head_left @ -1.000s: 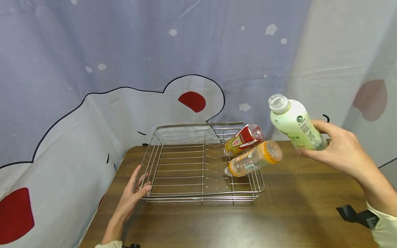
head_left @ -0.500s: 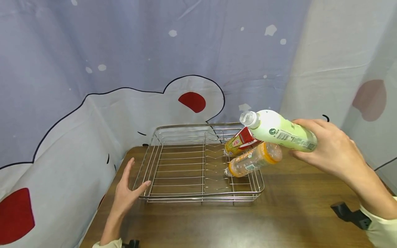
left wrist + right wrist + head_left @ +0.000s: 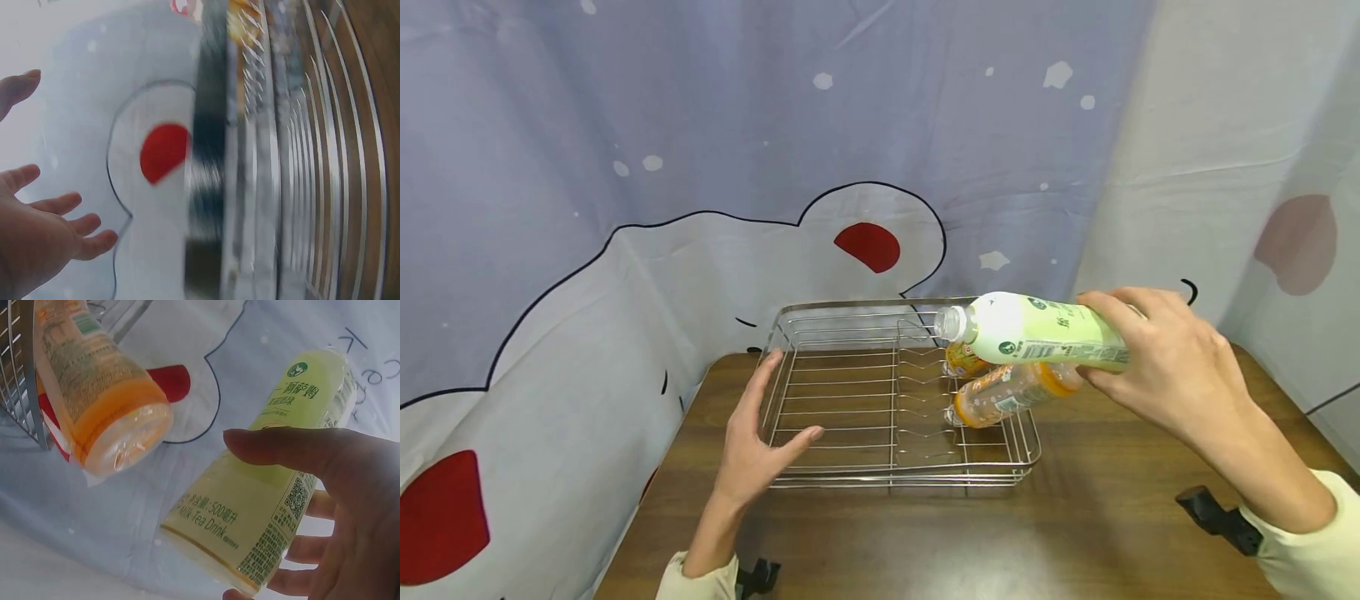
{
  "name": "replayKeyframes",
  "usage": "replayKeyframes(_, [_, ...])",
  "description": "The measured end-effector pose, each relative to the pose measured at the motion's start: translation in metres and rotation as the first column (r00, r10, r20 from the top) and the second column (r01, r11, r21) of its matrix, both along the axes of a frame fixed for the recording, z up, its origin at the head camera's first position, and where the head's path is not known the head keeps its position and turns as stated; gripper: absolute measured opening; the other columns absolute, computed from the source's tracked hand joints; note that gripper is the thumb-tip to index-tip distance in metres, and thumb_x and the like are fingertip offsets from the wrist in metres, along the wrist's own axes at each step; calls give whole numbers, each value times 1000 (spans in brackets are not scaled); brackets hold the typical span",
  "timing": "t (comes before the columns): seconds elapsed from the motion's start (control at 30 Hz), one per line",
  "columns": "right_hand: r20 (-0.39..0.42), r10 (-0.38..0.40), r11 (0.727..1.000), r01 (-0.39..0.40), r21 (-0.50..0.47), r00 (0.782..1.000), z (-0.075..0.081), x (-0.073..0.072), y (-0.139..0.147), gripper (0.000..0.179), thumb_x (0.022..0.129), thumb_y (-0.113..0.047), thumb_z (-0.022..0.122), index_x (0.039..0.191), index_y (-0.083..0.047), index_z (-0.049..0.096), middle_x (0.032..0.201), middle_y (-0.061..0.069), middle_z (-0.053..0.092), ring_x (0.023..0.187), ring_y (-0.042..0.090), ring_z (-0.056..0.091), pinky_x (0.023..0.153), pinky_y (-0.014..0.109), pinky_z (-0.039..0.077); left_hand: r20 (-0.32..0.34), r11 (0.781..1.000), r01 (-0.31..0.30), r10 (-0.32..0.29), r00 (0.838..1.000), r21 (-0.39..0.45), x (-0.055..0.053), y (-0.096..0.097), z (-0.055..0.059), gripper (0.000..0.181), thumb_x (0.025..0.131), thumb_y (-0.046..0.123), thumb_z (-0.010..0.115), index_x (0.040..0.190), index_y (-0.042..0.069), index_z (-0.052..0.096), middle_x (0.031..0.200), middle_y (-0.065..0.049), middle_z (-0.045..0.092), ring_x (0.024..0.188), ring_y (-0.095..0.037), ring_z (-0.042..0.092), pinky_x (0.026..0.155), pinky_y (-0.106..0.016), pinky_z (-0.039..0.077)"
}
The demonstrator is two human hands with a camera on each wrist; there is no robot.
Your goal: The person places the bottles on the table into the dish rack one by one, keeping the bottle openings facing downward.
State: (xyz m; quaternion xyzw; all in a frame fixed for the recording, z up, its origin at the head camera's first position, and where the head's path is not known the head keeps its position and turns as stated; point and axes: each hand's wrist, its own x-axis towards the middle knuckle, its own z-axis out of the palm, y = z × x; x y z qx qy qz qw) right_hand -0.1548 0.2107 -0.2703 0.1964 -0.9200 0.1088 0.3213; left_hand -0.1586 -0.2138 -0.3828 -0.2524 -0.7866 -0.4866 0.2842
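My right hand (image 3: 1165, 358) grips a pale green milk tea bottle (image 3: 1037, 329) near its base. The uncapped bottle lies almost level, its mouth pointing left over the right part of a wire dish rack (image 3: 835, 477). My left hand (image 3: 752, 450) is raised over the rack's left end, fingers spread and thumb apart, holding nothing. Below the green bottle, a clear bottle with orange bands (image 3: 1000, 396) leans in the rack, neck down to the left. Behind it a red and yellow bottle (image 3: 964, 362) is mostly hidden by the green one.
The rack stands on a brown wooden table (image 3: 925, 542). A curtain (image 3: 737, 125) with cartoon shapes hangs close behind and to both sides. Thin wavy wire dividers (image 3: 917, 387) run across the rack beside the leaning bottles.
My right hand has brought the green bottle leftward and tipped it from slanting upward to nearly level. My left hand has let go of the rack's left end, risen and shifted right.
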Motion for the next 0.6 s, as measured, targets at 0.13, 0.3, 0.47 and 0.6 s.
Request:
replayKeyframes(0.13, [-59,34,998,-31,53,998,-2,0,-7,70,54,-14,92,119,-13,65,111,16,64,101,43,57,59,58,51,15,987,152,-153,988,47,-2,21,8,99,67,-6,83,152,-1,32,156,-15,34,145,-30,26,116,-30,24])
replayKeyframes(0.3, [-86,56,994,-48,97,995,-5,2,-15,72,53,-12,92,120,-11,64,111,17,65,100,43,58,62,57,52,4,946,299,-302,953,123,-4,45,18,95,71,-5,83,150,-6,31,155,-16,34,142,-35,30,113,-35,31])
replayKeyframes(0.47, [-146,85,989,-65,131,986,-9,0,-24,70,53,-13,91,117,-11,64,107,17,65,98,42,59,59,55,52,-43,899,403,-402,915,173,-5,66,25,93,78,14,85,148,-10,30,153,-20,35,140,-33,34,110,-40,36])
replayKeyframes(0.6, [-184,89,985,-59,161,979,-12,1,-31,69,52,-11,90,116,-11,63,106,17,65,96,41,59,54,54,51,-71,877,444,-439,896,186,-6,79,29,94,72,0,86,147,-11,31,153,-21,37,138,-34,37,108,-42,39])
